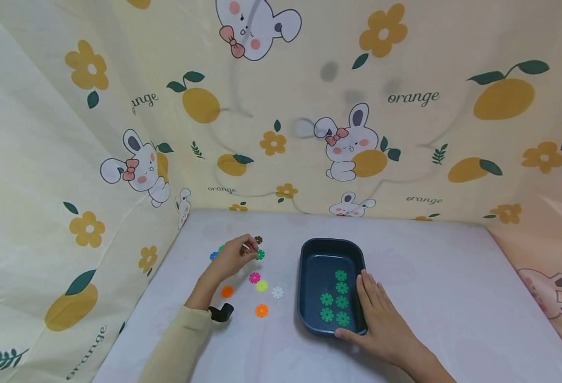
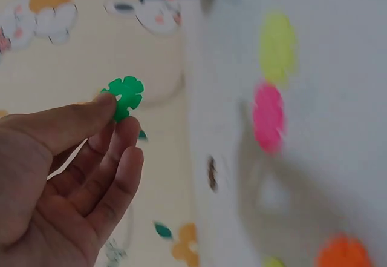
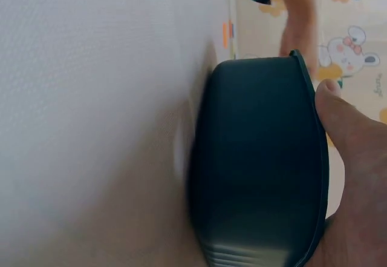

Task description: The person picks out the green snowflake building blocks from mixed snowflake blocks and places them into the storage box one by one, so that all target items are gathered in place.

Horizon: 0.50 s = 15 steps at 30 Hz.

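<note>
Between its thumb and fingertips my left hand (image 1: 234, 257) pinches a green notched plastic disc (image 2: 127, 96), raised above the table. My right hand (image 1: 381, 319) rests along the right rim of a dark blue tray (image 1: 332, 244), fingers straight and thumb at the near corner. Several green discs (image 1: 341, 288) lie inside the tray, toward its right and near side. In the right wrist view the thumb (image 3: 335, 106) touches the rim, and the tray's outer wall (image 3: 260, 152) fills the middle.
Left of the tray lie loose discs: pink (image 1: 254, 277), yellow (image 1: 262, 286), white (image 1: 278, 292), two orange (image 1: 261, 310), brown (image 1: 259, 240) and blue (image 1: 213, 256). A printed cloth (image 1: 281, 175) stands behind the white table (image 1: 434, 276).
</note>
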Available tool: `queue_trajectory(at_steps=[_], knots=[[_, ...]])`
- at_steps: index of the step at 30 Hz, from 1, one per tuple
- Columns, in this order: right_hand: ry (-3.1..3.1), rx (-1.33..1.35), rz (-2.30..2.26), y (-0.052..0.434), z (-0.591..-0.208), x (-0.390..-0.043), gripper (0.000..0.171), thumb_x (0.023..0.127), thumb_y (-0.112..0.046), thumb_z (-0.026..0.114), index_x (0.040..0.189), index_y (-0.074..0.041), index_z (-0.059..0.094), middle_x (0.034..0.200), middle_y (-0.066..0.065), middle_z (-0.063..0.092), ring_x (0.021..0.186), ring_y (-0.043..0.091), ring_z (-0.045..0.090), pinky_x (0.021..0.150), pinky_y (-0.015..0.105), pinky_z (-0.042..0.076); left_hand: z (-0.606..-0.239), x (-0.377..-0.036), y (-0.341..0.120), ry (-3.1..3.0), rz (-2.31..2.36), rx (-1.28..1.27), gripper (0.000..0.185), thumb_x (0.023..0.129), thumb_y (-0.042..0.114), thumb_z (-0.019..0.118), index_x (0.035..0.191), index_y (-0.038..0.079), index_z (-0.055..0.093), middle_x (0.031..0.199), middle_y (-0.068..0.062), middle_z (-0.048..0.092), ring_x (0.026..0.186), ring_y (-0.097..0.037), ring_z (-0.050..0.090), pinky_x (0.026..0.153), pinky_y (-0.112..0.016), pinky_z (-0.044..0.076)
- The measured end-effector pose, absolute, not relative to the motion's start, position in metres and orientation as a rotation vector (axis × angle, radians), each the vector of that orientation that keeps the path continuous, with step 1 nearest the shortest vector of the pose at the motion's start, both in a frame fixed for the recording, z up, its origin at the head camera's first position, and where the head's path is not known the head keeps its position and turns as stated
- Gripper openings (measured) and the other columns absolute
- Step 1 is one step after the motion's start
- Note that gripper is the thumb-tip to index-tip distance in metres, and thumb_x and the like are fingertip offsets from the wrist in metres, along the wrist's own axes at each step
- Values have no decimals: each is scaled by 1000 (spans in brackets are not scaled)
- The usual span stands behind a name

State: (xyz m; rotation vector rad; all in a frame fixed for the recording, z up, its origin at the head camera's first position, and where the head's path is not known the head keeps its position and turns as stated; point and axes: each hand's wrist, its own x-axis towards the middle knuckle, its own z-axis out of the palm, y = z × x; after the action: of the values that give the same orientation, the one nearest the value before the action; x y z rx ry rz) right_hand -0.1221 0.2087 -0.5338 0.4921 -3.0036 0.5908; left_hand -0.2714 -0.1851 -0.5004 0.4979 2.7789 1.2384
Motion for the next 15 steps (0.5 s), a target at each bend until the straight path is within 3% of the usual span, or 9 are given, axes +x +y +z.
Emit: queue_trajectory(at_steps=[7, 15], knots=[[-2992, 492, 517, 208, -533, -121, 135, 81, -90, 64, 169, 3, 19, 178, 21, 12, 164, 39, 15, 129, 31, -8, -489, -268, -148, 2683, 1231, 702, 13, 101, 11, 76, 110, 14, 66, 103, 2, 69, 95, -14, 66, 89, -29, 58], [-3011, 484, 466, 207, -533, -123, 137, 79, -94, 61, 168, 4, 22, 178, 21, 14, 165, 38, 15, 132, 51, 13, -483, -268, -106, 2619, 1144, 940, 11, 103, 11, 74, 112, 11, 68, 109, 1, 70, 98, -13, 68, 90, -28, 58]])
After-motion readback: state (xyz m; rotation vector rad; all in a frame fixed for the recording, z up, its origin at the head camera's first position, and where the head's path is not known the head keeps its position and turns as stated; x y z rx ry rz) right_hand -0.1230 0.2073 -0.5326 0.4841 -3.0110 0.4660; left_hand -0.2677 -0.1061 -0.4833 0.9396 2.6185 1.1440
